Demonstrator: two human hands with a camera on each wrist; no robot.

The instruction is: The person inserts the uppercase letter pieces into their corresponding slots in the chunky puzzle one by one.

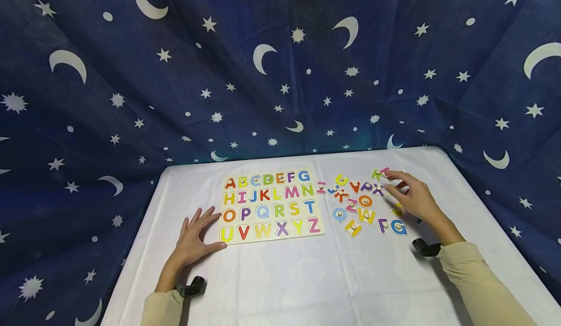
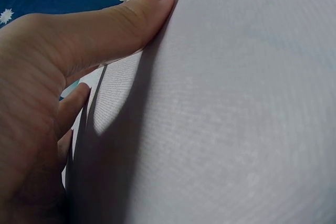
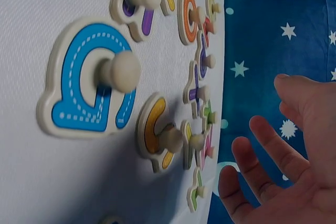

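A wooden alphabet puzzle board (image 1: 271, 238) lies flat on the table, printed with rows of coloured letters. Knobs show on its first top-row letters. My left hand (image 1: 193, 241) rests at the board's lower left, fingers spread, the thumb touching the bottom corner and a fingertip by the left edge. Over the scattered knobbed letter pieces at the right hovers my right hand (image 1: 416, 199), thumb and fingers apart and holding nothing. Below it lie a yellow S piece (image 1: 397, 209) and a blue G piece (image 3: 84, 77). A pink piece (image 1: 384, 171) lies close to its fingertips.
Other loose pieces lie between board and right hand, including an orange O (image 1: 365, 201), a light blue Q (image 1: 339, 214) and a yellow H (image 1: 352, 228). A white cloth covers the table (image 1: 280, 287). Behind it hangs a dark blue star-and-moon curtain (image 1: 245, 92).
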